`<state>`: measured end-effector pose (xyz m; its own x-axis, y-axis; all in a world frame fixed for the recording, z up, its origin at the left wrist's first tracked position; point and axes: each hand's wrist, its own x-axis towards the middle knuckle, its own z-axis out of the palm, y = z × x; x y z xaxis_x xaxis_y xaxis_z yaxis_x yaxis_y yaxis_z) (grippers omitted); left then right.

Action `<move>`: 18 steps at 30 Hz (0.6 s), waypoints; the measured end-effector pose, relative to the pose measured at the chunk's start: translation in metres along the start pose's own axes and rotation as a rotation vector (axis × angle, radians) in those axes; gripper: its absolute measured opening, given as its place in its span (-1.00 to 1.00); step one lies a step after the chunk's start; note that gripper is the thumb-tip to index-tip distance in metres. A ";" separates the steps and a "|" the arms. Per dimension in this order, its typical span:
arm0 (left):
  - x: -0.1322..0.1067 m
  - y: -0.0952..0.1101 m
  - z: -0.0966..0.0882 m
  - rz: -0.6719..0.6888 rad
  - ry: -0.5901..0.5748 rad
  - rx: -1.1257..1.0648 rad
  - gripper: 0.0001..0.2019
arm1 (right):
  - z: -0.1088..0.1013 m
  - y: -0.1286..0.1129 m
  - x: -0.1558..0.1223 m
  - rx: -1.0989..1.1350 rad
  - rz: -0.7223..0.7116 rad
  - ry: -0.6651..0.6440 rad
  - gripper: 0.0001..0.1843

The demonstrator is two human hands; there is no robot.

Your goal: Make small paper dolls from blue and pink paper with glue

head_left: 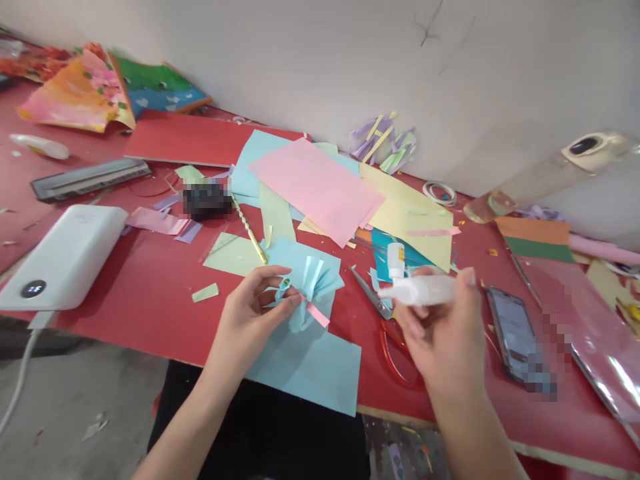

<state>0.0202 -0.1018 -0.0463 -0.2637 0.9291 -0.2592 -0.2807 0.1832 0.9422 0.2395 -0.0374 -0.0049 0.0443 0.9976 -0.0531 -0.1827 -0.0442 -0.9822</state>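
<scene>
My left hand (253, 313) pinches a folded light-blue paper fan (313, 283) with a small pink strip at its waist, just above a flat light-blue sheet (310, 367) near the table's front edge. My right hand (440, 333) grips a white glue bottle (420, 290) lying sideways, its nozzle pointing left toward the fan. A second small glue bottle (396, 259) stands just behind it.
Red-handled scissors (385, 320) lie between my hands. A phone (515, 333) lies to the right. Pink (315, 187), yellow (410, 213) and green sheets cover the red table (150, 293). A white power bank (65, 257) sits at the left. A wall runs behind.
</scene>
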 end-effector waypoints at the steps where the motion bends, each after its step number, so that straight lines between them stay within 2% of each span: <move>1: 0.000 -0.001 0.000 0.010 -0.007 0.010 -0.69 | 0.004 0.002 -0.006 0.027 0.076 -0.072 -0.46; 3: 0.001 -0.003 0.001 0.024 -0.015 0.031 -0.70 | 0.010 0.006 -0.018 0.002 0.102 -0.180 -0.50; 4: 0.001 -0.004 0.002 0.029 -0.016 0.041 -0.71 | 0.013 0.008 -0.022 -0.051 0.049 -0.195 -0.55; 8: -0.002 -0.004 0.005 0.039 -0.010 0.065 -0.71 | 0.023 0.012 -0.034 -0.505 -0.359 -0.117 -0.74; 11: -0.004 -0.002 0.005 0.054 0.002 0.103 -0.73 | 0.030 0.015 -0.038 -0.762 -0.571 -0.077 -0.80; 14: -0.007 0.000 0.005 0.071 0.022 0.153 -0.74 | 0.035 0.018 -0.039 -0.838 -0.677 -0.062 -0.80; 18: -0.010 0.000 0.006 0.114 0.021 0.174 -0.76 | 0.039 0.020 -0.039 -0.879 -0.745 -0.071 -0.80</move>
<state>0.0280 -0.1095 -0.0424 -0.3045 0.9404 -0.1514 -0.0844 0.1317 0.9877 0.1957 -0.0752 -0.0154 -0.2067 0.7916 0.5750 0.6141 0.5625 -0.5536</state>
